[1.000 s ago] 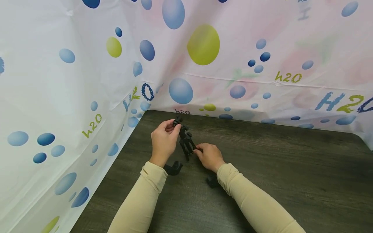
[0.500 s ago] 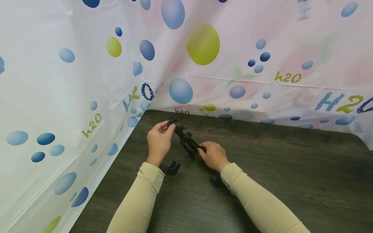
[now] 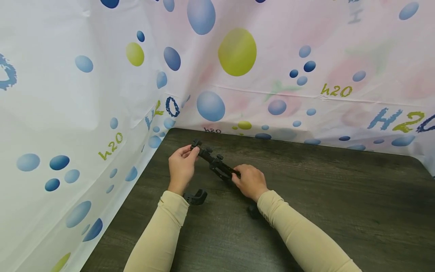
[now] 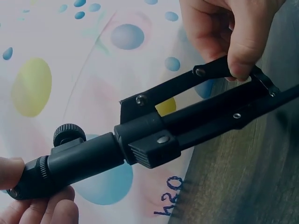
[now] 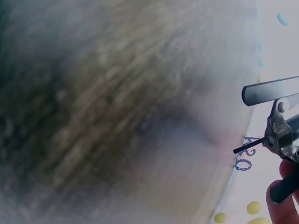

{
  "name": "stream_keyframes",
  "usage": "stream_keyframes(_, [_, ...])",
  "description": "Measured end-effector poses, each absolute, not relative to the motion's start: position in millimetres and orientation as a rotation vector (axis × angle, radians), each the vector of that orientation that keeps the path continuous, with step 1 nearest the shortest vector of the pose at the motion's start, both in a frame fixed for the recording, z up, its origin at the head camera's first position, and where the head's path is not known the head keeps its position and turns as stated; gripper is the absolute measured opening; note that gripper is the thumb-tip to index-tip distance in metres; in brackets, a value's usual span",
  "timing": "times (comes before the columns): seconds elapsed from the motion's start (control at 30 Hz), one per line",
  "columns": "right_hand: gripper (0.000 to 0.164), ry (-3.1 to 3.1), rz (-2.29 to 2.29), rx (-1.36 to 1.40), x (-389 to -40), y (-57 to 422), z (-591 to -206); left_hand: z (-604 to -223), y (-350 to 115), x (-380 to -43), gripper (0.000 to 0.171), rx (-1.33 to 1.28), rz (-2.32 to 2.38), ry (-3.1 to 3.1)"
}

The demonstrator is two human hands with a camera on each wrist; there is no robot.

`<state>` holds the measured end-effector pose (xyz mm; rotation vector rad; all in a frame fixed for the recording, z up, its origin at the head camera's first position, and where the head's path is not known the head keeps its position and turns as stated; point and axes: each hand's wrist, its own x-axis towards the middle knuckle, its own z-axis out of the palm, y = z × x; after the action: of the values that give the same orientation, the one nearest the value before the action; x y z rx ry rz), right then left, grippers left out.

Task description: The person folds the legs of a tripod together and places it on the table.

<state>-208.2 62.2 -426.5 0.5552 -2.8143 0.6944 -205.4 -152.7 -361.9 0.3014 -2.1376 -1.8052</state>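
A small black tripod [image 3: 216,162] is held slanted above the dark table, its head end up and to the left. My left hand [image 3: 181,166] pinches the head between thumb and fingers. The right hand [image 3: 250,182] grips one leg near its lower end. In the left wrist view the centre tube [image 4: 88,158], a ribbed knob [image 4: 68,134] and the hinged legs show clearly, with the thumb of the right hand [image 4: 243,42] on a leg. Leg ends and a metal brace [image 5: 280,130] appear at the edge of the right wrist view; the rest there is blurred.
The dark wood-grain table [image 3: 323,196] stretches to the right. A white sheet [image 3: 272,22] printed with blue and green dots hangs behind and on the left. Black wrist mounts [image 3: 196,197] stick out beneath the wrists.
The tripod has tilted from steep to flatter, and its legs look closer together from above. My left hand has moved left and slightly nearer; the right hand has shifted a little to the right.
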Motion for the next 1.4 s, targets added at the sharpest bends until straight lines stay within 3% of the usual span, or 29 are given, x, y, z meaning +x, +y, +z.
stream_keyframes(0.7, [0.014, -2.706, 0.601, 0.658, -210.6, 65.9, -429.9, -384.0, -162.5, -209.0, 0.036, 0.433, -1.834, -2.138])
stream_keyframes(1.4, [0.016, -2.751, 0.576, 0.714, -215.5, 65.6, -430.7, -399.9, -171.5, -210.6, 0.037, 0.444, -1.370, -2.412])
